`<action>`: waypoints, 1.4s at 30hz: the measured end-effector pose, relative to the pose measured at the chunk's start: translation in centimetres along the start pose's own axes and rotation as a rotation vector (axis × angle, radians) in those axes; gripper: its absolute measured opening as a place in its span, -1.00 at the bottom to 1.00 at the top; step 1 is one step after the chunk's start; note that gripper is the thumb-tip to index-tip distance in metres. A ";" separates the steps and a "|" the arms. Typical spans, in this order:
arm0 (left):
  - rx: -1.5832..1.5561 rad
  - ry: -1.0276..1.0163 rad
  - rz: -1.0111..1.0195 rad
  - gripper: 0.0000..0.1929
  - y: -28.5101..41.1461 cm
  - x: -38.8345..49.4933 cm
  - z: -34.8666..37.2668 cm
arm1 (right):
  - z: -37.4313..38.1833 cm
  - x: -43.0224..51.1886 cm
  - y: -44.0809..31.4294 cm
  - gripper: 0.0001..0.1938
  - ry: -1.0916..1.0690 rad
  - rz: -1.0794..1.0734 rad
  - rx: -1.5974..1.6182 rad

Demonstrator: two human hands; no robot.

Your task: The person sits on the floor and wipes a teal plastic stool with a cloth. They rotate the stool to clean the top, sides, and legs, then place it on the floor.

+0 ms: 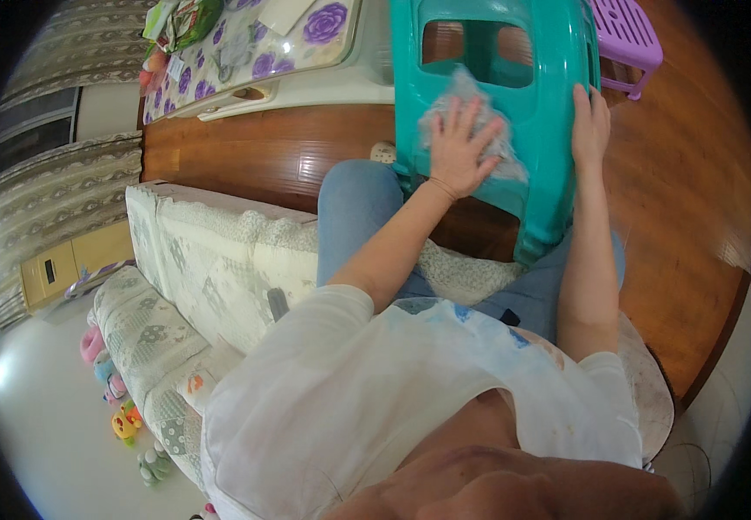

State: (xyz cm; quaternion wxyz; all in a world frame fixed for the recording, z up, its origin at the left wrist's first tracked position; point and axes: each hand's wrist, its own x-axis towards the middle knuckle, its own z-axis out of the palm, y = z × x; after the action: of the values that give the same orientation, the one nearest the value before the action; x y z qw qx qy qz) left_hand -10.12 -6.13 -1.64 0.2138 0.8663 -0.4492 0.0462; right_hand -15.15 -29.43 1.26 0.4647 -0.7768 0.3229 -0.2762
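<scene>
A teal plastic stool (547,140) stands between my knees, its side with a rounded rectangular opening facing me. My left hand (463,146) lies with fingers spread on a crumpled whitish-grey cloth (510,146), pressing it against the stool's side just below that opening. The cloth sticks out past my fingertips and beyond my thumb. On the right, my right hand (590,127) holds the stool's outer edge, its fingers pointing away from me. The inner side of that grip is hidden.
A purple plastic stool (645,49) is beyond the teal one at right. A table with a purple rose-patterned cover (323,26) stands front left, bearing a green bag (193,26). Beside me is a sofa with a patchwork cover (219,240). A light clog (383,152) rests on the wooden floor (258,140).
</scene>
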 end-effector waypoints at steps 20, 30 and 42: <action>-0.183 0.059 -0.312 -0.34 9.0 -3.5 1.2 | 0.1 0.5 0.7 -0.33 0.024 0.059 0.059; -0.022 0.222 -0.430 -0.42 1.5 -3.5 1.7 | 0.0 0.5 0.6 -0.34 0.016 0.064 0.069; -0.327 0.513 -0.912 -0.52 -4.6 -5.5 4.0 | 0.0 -0.2 -0.8 -0.36 0.015 0.000 0.021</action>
State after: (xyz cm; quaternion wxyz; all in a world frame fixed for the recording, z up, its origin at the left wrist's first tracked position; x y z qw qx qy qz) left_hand -10.15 -1.35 -8.29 0.4467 0.8896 0.0373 0.0882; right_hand -15.08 -29.03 1.94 0.4705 -0.7697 0.3236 -0.2856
